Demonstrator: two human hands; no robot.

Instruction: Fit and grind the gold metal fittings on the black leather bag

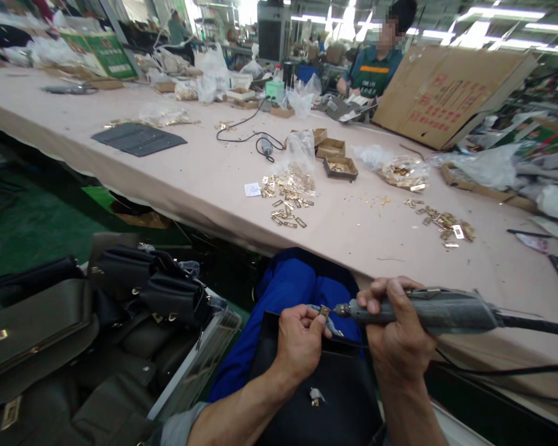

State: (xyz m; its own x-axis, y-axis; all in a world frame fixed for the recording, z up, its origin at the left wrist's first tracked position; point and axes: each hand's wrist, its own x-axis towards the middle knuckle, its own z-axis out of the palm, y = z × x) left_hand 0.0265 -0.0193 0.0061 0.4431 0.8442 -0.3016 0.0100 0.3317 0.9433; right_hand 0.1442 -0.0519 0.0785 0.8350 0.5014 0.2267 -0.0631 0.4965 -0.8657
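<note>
— Black bag (325, 390) at six o'clock, flat across the lap over blue trousers (288, 291); small pale clasp (315, 396) on its face. And the hands?
— Left hand (300, 341) just above the bag, closed to a pinch; thumb and forefinger tight on a small brass fitting (324, 311) at the bag's upper edge. Right hand (397, 337) at three o'clock of it, fingers wrapped fully round a grey power tool (428, 310); held level, tip pointing to nine o'clock and touching the fitting.
— Cable?
— Black cable (534, 327) out of the tool's rear toward three o'clock, off the edge of view.
— Left of the lap?
— At eight o'clock, clear plastic crate (190, 365) heaped with dark bags (158, 285); gold hardware on some.
— Beyond the knees?
— Long pink-topped table (190, 179) from ten o'clock across to three; loose heap of brass fittings (288, 195) at twelve o'clock, small open cardboard boxes (340, 166) just behind it; clear bag of more fittings (402, 172) at one o'clock; dark grey panels (139, 137) at eleven.
— Anyone else?
— Far side of the table at one o'clock, a person in a green top (374, 71), seated; large cardboard sheet (446, 93) propped just beside.
</note>
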